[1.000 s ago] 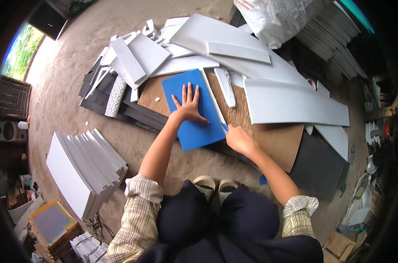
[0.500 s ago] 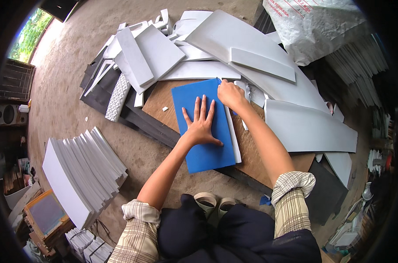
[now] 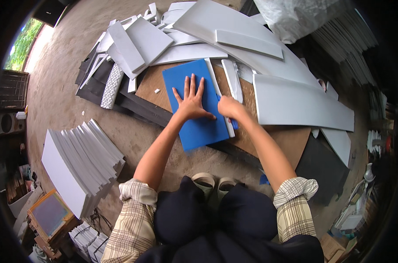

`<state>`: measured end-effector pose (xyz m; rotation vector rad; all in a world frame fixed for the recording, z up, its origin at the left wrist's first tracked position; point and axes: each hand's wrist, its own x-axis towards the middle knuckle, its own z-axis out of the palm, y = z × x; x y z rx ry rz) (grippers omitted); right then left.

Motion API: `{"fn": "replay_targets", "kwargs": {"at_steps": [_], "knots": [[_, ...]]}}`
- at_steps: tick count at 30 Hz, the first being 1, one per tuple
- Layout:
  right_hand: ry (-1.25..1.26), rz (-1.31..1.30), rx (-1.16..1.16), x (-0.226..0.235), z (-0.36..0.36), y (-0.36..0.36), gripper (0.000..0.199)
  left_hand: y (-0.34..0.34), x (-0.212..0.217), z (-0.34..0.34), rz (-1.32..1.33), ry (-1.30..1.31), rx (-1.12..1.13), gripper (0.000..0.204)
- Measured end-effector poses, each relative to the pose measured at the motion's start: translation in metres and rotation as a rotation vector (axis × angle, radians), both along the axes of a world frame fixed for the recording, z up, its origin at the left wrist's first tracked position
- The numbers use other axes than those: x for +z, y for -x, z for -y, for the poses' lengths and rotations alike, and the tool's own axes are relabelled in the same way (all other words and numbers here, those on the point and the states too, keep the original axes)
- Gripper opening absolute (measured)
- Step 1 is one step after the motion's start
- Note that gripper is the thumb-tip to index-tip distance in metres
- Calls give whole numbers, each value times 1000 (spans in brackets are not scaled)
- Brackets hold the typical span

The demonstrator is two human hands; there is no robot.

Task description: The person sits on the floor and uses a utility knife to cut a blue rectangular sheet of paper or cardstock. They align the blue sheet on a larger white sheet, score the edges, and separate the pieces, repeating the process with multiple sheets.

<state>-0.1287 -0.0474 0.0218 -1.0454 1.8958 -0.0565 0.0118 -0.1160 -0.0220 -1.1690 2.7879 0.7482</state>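
Note:
My left hand [image 3: 193, 105] lies flat with its fingers spread on a blue rectangular board [image 3: 181, 76], pressing it down. Along the board's right edge, my right hand [image 3: 231, 108] is closed around a blue-handled cutter knife [image 3: 234, 125], whose blade is hidden. Under the blue board lies a white foam sheet, of which a narrow strip [image 3: 214, 79] shows along the right side. Both rest on a brown wooden board [image 3: 247, 139], where a loose white offcut [image 3: 233, 79] lies just right of the strip.
White foam panels and offcuts [image 3: 291, 94] pile up beyond and right of the wooden board. A patterned white foam piece [image 3: 111, 86] leans at the left. Near my left side stands a stack of white sheets [image 3: 82, 162]. A whitish sack [image 3: 295, 17] sits at the far right.
My right hand has drawn the knife toward me along the blue board's right edge, from near its far corner to about halfway down. My left hand stays spread on the board. The whole view has shifted slightly.

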Motion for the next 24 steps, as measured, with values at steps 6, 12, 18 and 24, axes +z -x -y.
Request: {"fn": "replay_targets", "kwargs": {"at_steps": [6,12,18,24], "knots": [[118,-143,-68,-15,-117,-26,27,12,3,-2,75,-4,-21,141],[182,-227,-60,-3,-159,-50,22,10,3,-1,122,-26,-12,143],[313,-281,-62,-25,-180,-57,20,7,1,-2,120,-23,-27,145],[312,-289,-65,-31,-187,-55,22,10,-1,3,102,2,-34,144]]}}
